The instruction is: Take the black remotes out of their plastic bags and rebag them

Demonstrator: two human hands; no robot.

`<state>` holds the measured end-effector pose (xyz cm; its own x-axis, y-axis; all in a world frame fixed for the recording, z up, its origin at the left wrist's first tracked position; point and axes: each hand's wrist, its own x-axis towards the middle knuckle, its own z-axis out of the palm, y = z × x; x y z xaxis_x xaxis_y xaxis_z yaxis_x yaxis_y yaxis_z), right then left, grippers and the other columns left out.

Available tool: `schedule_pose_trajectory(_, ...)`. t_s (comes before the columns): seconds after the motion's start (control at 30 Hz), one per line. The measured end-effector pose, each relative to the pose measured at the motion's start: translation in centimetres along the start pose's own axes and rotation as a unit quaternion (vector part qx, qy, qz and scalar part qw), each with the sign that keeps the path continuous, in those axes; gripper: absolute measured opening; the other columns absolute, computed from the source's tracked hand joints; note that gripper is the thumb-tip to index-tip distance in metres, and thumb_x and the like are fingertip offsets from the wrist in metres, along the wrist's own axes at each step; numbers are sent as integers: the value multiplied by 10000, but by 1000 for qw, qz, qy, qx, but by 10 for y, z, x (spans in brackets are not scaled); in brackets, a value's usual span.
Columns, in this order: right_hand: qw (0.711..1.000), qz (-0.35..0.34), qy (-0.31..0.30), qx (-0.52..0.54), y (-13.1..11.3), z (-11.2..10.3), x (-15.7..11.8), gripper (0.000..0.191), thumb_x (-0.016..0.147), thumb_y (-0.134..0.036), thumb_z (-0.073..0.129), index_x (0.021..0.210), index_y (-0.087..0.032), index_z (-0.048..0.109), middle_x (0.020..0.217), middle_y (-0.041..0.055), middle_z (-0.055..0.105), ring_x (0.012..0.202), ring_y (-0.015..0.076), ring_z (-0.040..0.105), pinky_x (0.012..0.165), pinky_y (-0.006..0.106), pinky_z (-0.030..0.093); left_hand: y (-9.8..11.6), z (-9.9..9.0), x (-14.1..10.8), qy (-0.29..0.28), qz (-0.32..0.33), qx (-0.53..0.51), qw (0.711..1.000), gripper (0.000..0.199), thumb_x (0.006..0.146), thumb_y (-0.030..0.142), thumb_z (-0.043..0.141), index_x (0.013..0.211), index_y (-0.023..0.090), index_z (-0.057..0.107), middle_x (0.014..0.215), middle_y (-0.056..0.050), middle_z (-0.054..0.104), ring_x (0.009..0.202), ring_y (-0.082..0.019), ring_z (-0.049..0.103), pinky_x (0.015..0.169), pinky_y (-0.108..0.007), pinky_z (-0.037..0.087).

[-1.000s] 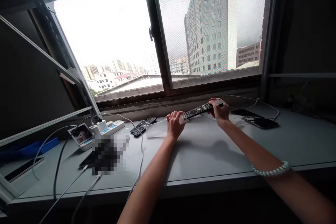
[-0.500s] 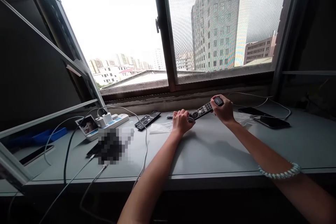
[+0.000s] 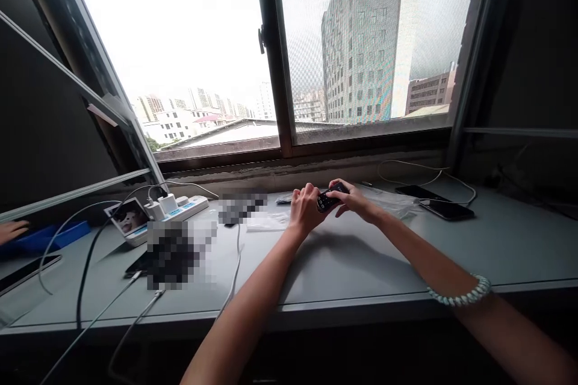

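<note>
A black remote control (image 3: 326, 200) is held between my two hands above the desk, its button face partly showing. My left hand (image 3: 305, 209) is closed around the remote's left end and hides that part. My right hand (image 3: 354, 200) grips the far right end, thumb across the face and fingers behind. Clear plastic bags lie near both hands: a flat bag (image 3: 267, 222) left of my left hand and a crumpled bag (image 3: 397, 204) beyond my right. A blurred dark object (image 3: 237, 209), where another remote lay earlier, is farther left.
Phones (image 3: 447, 209) with a white cable lie at the right. To the left stand a power strip (image 3: 187, 209) with chargers, a photo card (image 3: 127, 216) and a blue tray (image 3: 72, 234). Cables cross the desk's front edge. Another person's hand (image 3: 12, 231) appears at the far left.
My right hand has moved left and down, closer to my left hand. The remote is turned and shows less of its length. Another person's hand has come into view at far left.
</note>
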<state>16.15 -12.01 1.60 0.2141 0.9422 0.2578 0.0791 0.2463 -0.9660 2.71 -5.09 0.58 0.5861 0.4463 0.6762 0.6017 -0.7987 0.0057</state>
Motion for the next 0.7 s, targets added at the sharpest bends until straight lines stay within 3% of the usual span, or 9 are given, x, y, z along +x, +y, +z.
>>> schedule_pose_trajectory(0.13, 1000, 11, -12, 21, -5, -1, -1, 311, 679, -339, 654, 907, -229, 474, 676, -21, 625, 526, 177, 639, 421, 284, 522, -1, 3, 1, -4, -2, -36, 999, 335, 697, 441, 656, 886, 210, 503, 967, -46, 544, 851, -193, 551, 862, -327, 336)
schedule_pose_trajectory(0.3, 993, 20, 101, 65, -5, -7, 5, 238, 686, -293, 647, 872, -229, 514, 635, -22, 625, 471, 177, 620, 460, 304, 528, -11, 2, 2, -13, -13, -100, 995, 447, 659, 423, 679, 1002, 230, 467, 970, -19, 581, 913, -195, 558, 824, -303, 380)
schedule_pose_trajectory(0.4, 982, 32, 131, 136, -5, -15, 8, 237, 796, -436, 504, 888, -220, 533, 677, 20, 657, 511, 194, 636, 511, 322, 532, -22, 2, 0, -27, -40, -123, 991, 386, 731, 410, 636, 1043, 250, 475, 983, -11, 613, 889, -189, 580, 751, -276, 405)
schedule_pose_trajectory(0.5, 980, 53, 80, 176, -6, -20, 8, 400, 863, -511, 328, 939, -193, 559, 796, 78, 689, 663, 233, 676, 546, 331, 532, -31, 5, -2, -30, -48, -114, 992, 290, 813, 377, 567, 1073, 267, 500, 1009, -11, 623, 876, -178, 589, 720, -256, 408)
schedule_pose_trajectory(0.7, 987, 92, -27, 131, -12, -23, 1, 429, 860, -538, 371, 921, -186, 609, 855, 100, 693, 901, 245, 654, 553, 297, 534, -35, 6, -4, -25, -63, -75, 995, 326, 812, 477, 545, 1056, 261, 541, 986, -19, 621, 914, -183, 575, 795, -265, 392)
